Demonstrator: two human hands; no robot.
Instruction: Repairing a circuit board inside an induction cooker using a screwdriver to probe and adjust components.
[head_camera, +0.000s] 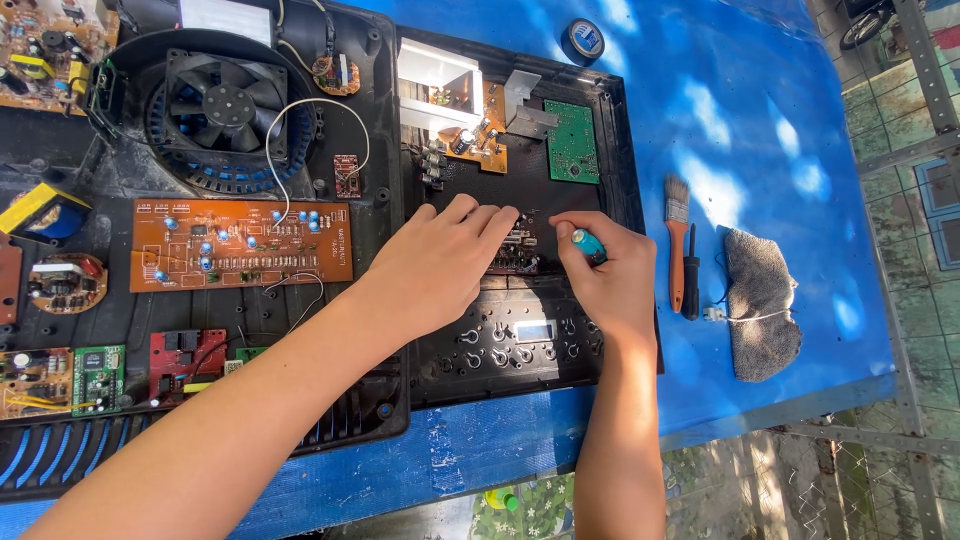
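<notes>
One small screen shows: a rectangular display window, pale grey-blue and unlit, set in the near part of a black plastic control panel, right of centre. Round button holes sit on either side of it and just below. It lies just nearer than the two hands, between the wrists, and nothing covers it.

At the far edge, left of centre, a white rectangular label or sheet sits on a black housing above the round fan — it is cut off by the frame, and its surface reads as plain white.

No packages or signs appear on the blue tabletop.
</notes>
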